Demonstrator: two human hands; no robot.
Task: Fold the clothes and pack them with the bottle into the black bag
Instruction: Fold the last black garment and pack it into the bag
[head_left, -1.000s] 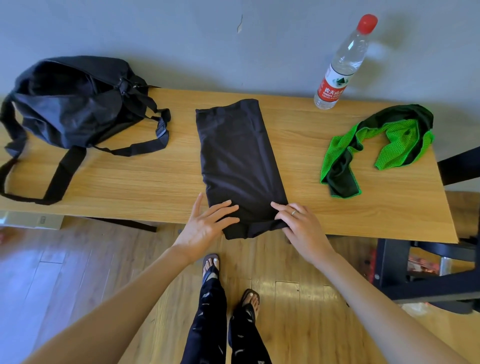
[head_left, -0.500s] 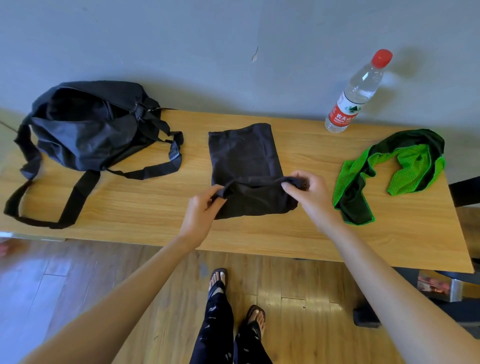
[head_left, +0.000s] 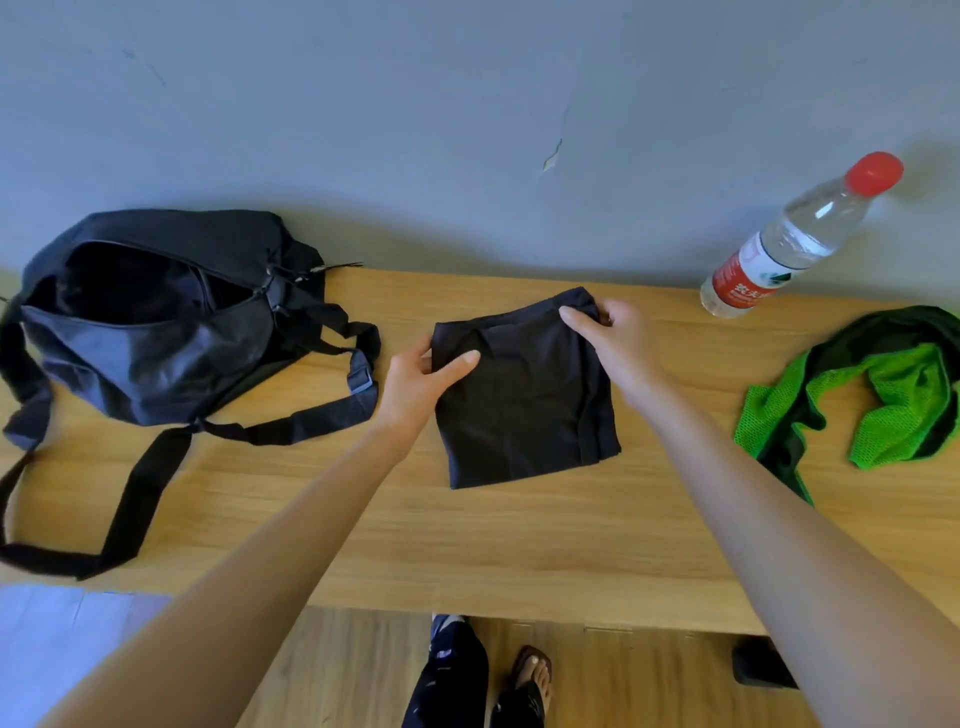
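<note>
A black garment (head_left: 524, 400) lies folded into a rough square in the middle of the wooden table (head_left: 467, 545). My left hand (head_left: 421, 384) pinches its far left corner, thumb on top. My right hand (head_left: 613, 338) grips its far right corner. The black bag (head_left: 156, 322) sits at the left with its zip mouth open and its straps spread over the table. A clear water bottle (head_left: 795, 239) with a red cap and red label stands at the back right by the wall. A green and black mesh garment (head_left: 883, 395) lies crumpled at the right edge.
A grey wall rises right behind the table. Below the near edge I see wooden floor, my legs and sandalled feet (head_left: 530, 675), and a dark object (head_left: 758, 662) on the floor at the right.
Both hands carried the near end of the black garment up and over to its far end, halving its length. The camera view also shifted closer and downward.
</note>
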